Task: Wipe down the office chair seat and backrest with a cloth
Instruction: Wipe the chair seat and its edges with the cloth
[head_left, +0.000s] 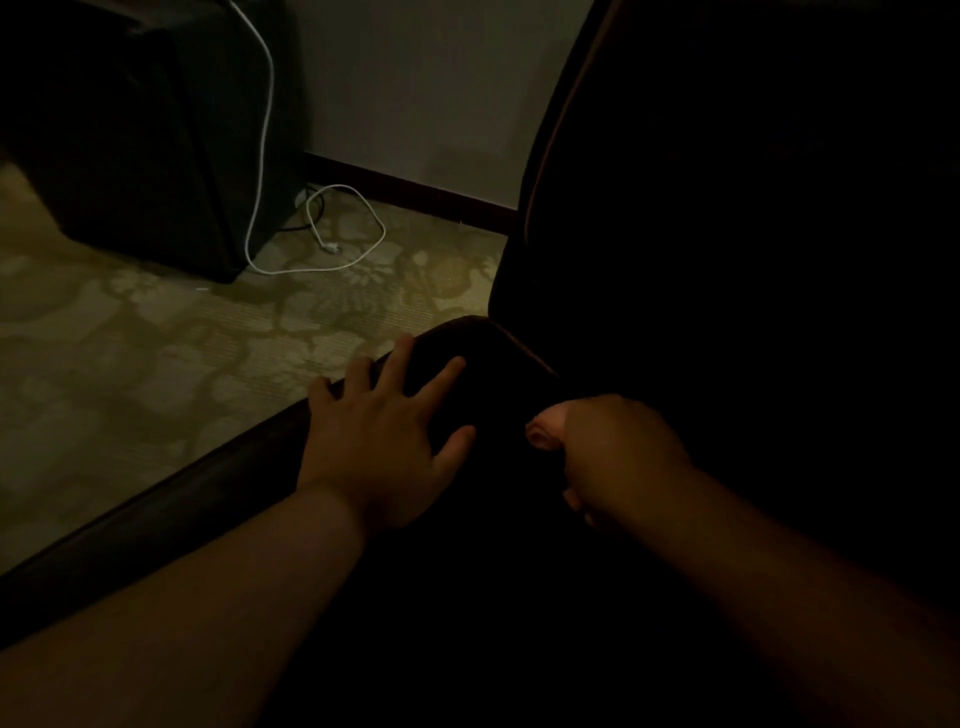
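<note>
Both bare forearms are seen reaching forward from the lower edge of the head view, the left from the lower left corner, the right from the lower right. The left hand (382, 441) is laid palm down, its fingers straight and spread, the thumb held out toward the right hand. The right hand (618, 457) is closed into a fist, knuckles turned up, with the wrist roughly in line with the forearm. Something pale and pinkish is glimpsed at the thumb side of that fist; in the dim light it cannot be told what it is. The two hands are kept near each other, apart.
</note>
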